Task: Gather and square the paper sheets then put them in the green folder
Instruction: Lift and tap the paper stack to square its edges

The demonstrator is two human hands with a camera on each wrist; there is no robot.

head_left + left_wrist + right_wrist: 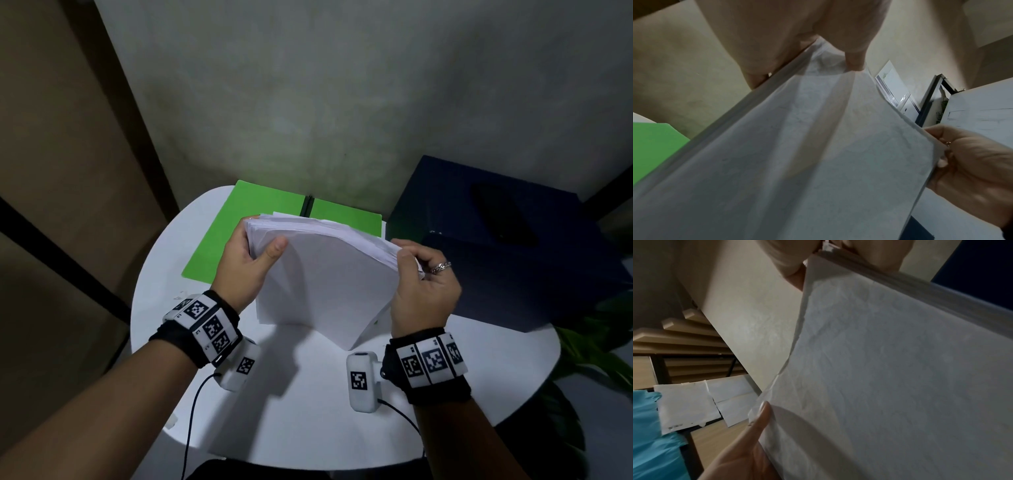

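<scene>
A thick stack of white paper sheets (322, 274) stands on its lower edge on the round white table (308, 411), tilted toward me. My left hand (253, 253) grips its upper left corner, thumb on the front face. My right hand (416, 270) pinches the upper right corner. The top edges are fanned and uneven. Behind the stack lies the green folder (236, 226), open flat with a dark spine. In the left wrist view the paper stack (797, 154) fills the frame, with the green folder (651, 146) at the left. In the right wrist view the paper stack (890, 378) shows creased.
A dark blue box (507, 246) stands at the table's right rear, close to my right hand. Green plant leaves (582, 342) reach in at the right. A grey wall rises behind the table. Cables run from the wrist cameras over the table's near edge.
</scene>
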